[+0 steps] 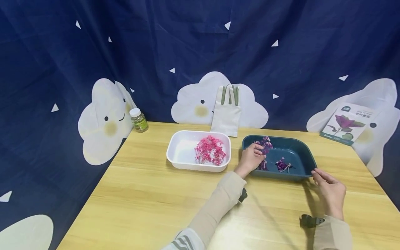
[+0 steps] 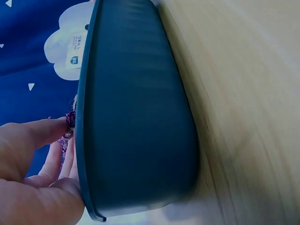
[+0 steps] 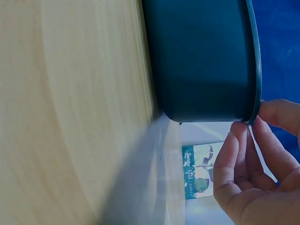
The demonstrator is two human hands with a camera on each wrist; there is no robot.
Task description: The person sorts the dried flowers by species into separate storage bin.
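Note:
My left hand point(image 1: 251, 158) is over the left side of a dark teal basin point(image 1: 297, 149), pinching a sprig of purple dried flowers point(image 1: 266, 144) between thumb and fingers. In the left wrist view, part of the purple sprig point(image 2: 70, 120) shows at the thumb tip, just behind the basin's rim point(image 2: 83, 112). A small purple flower bunch point(image 1: 282, 165) with pale stems lies on the basin floor. At the front right corner my right hand point(image 1: 330, 189) grips the rim, thumb and fingertips on either side of it, as the right wrist view point(image 3: 260, 164) also shows.
A white basin point(image 1: 175, 152) with pink dried flowers point(image 1: 210, 151) stands left of the teal one. Behind them, white-and-green gloves point(image 1: 226, 113) lean on the curtain. A lidded jar point(image 1: 139, 120) is at the back left, a seed packet point(image 1: 347, 124) at the back right.

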